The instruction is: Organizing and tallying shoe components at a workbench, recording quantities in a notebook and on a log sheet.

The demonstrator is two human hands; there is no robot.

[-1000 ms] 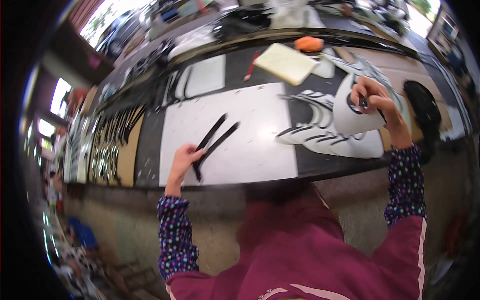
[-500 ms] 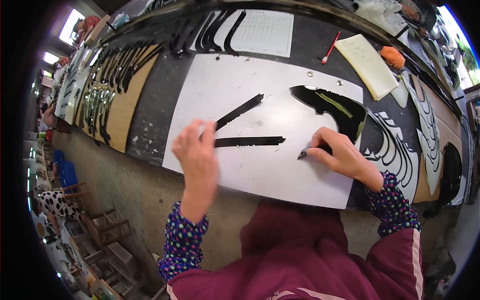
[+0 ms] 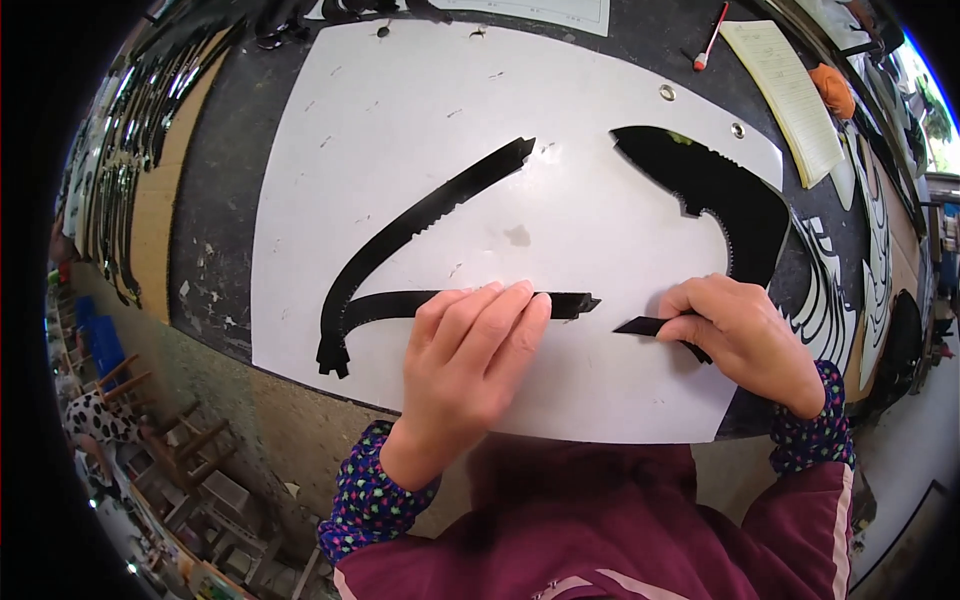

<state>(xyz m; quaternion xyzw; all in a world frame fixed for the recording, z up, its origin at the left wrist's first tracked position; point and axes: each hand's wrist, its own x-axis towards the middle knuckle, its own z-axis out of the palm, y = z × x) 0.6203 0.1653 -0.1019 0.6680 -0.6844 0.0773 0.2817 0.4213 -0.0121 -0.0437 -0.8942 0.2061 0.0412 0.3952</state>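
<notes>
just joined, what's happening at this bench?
A person leans over a white board on a dark workbench. The left hand presses flat on a lower black strip, pinning it to the board. The right hand holds a small black pointed piece just beyond that strip's end. A longer curved black strip and a broad black cut shape lie on the board above. More black pieces sit along the bench edges.

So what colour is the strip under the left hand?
Black. The strip lies on the white board under the left hand, clearest in the head view.
</notes>
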